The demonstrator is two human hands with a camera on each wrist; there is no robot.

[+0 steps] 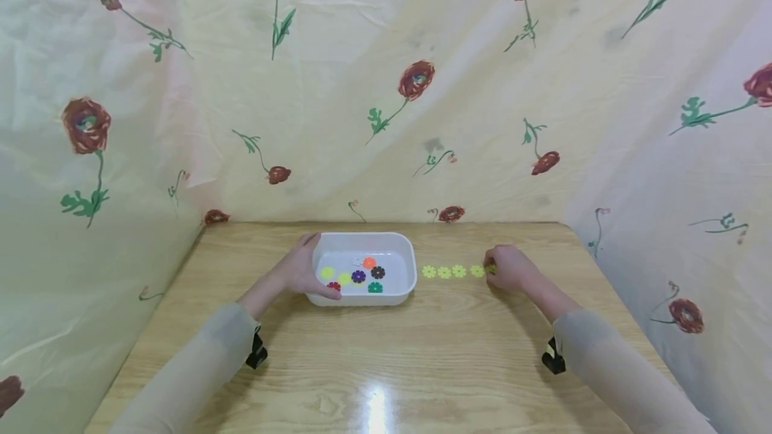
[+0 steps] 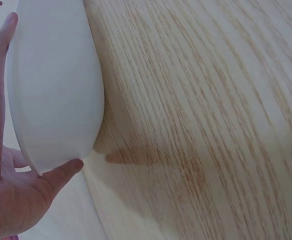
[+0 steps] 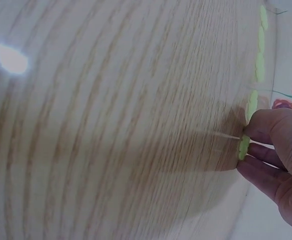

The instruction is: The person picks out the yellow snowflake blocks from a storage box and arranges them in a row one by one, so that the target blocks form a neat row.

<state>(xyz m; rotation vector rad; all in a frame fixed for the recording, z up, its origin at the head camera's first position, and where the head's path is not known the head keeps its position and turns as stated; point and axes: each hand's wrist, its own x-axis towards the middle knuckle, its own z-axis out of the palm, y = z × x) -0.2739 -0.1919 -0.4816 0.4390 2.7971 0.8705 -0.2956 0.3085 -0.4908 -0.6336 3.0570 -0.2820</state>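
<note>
My left hand [image 1: 299, 268] grips the left end of a white plastic tub [image 1: 362, 300], fingers at its far side and thumb along the near wall. In the left wrist view the same hand [image 2: 20, 190] spans the tub's end [image 2: 55, 90]. My right hand [image 1: 508, 269] pinches a yellow flower-shaped interlocking disc [image 1: 491, 269] at the tabletop. Seen from the right wrist, the fingertips [image 3: 256, 129] hold this disc [image 3: 244, 147] beside another yellow disc [image 3: 252, 105]. More yellow discs [image 1: 443, 272] lie flat in a row between tub and hand.
Inside the tub lie loose discs: orange [image 1: 369, 262], purple [image 1: 358, 276], dark brown [image 1: 378, 272], green [image 1: 375, 287], red [image 1: 334, 286], white and yellow. The wooden table [image 1: 362, 360] meets a flower-printed cloth [image 1: 338, 86] at its back and sides.
</note>
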